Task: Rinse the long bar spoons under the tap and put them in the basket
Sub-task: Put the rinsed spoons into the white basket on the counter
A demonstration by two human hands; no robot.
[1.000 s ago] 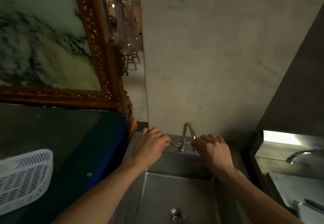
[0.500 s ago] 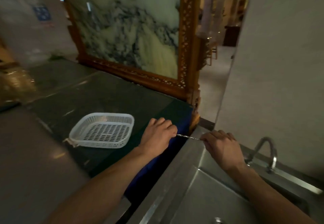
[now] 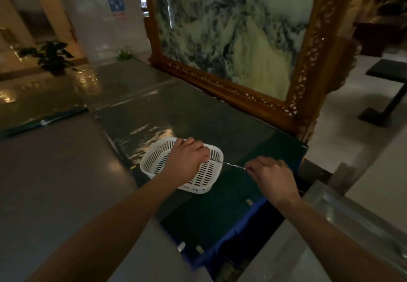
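A thin twisted metal bar spoon (image 3: 229, 164) stretches level between my two hands. My left hand (image 3: 187, 160) pinches one end directly above the white slotted plastic basket (image 3: 154, 162), which sits on the dark glass-topped counter (image 3: 198, 116). My right hand (image 3: 271, 176) pinches the other end, to the right of the basket and over the counter. Both ends of the spoon are hidden inside my fingers. The tap is out of view.
A carved wooden frame with a marble picture (image 3: 231, 39) stands along the counter's far edge. The steel sink rim (image 3: 330, 211) lies at the lower right, past a blue cloth edge (image 3: 237, 233). A potted plant (image 3: 50, 56) stands far left.
Both hands carried the spoon leftward from the tap and sink to over the basket. My view swung left, so the tap left the frame.
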